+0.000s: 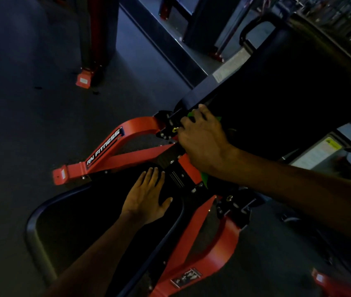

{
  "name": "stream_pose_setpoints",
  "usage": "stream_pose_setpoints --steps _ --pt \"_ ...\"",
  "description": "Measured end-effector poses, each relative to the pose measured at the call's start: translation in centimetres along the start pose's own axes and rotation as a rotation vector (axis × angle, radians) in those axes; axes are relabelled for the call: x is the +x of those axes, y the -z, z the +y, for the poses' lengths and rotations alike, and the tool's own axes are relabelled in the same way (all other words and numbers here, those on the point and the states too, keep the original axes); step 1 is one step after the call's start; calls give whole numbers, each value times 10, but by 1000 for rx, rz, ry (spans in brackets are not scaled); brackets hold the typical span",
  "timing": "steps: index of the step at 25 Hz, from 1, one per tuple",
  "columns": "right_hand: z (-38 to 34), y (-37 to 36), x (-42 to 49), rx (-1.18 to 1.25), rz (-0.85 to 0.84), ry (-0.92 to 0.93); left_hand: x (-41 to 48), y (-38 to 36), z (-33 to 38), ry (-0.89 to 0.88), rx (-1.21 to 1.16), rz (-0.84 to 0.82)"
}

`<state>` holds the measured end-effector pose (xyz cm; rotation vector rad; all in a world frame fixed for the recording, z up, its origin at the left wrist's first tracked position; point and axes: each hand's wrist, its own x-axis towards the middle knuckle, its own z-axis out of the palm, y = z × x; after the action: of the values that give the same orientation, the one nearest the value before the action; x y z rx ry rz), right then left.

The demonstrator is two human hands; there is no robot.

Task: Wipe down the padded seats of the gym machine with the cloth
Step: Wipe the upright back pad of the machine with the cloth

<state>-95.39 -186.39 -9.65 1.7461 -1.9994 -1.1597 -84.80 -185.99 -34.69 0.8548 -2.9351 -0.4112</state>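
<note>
Left hand (146, 196) is flat on the seat pad (80, 224), palm down. Its fingers (153, 176) are straight and slightly spread, and the thumb sticks out to the side. It isn't gripping anything, just resting on the black vinyl at the pad's narrow end, with the fingertips almost at the metal bracket where the red frame (131, 155) crosses. That forearm comes up from the bottom edge at a slant.

Right hand (202, 140) is the busy one. The fingers (188, 123) are curled down and bunched around the green cloth (192, 115), knuckles up, pressing it against the bottom edge of the back pad (288, 99), right where the pad meets the hinge hardware. The right arm reaches in from the right edge and crosses over the frame, wrist pretty much straight.

The hand hides most of the cloth. One bright green bit pokes out by the fingertips, another sliver shows past the knuckles, and a strip hangs below the wrist next to the frame. So it's at the gap between the two pads, on the back pad side, well apart from the left hand.

The frame has an "RN FITNESS" label (103, 147) on one leg, sitting on a dark floor (20, 114). It's really dim, so the pad surfaces are basically just black.
</note>
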Motion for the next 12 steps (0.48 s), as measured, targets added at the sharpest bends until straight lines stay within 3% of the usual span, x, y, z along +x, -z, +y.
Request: stream_pose_setpoints --steps 3,9,12 --pt "-3 9 10 32 -48 20 1 -2 -2 -7 -22 16" --pt "30 9 -12 97 112 -3 2 0 -2 16 -55 -19" --pt "18 13 -3 60 20 6 2 -1 -2 10 -74 -35"
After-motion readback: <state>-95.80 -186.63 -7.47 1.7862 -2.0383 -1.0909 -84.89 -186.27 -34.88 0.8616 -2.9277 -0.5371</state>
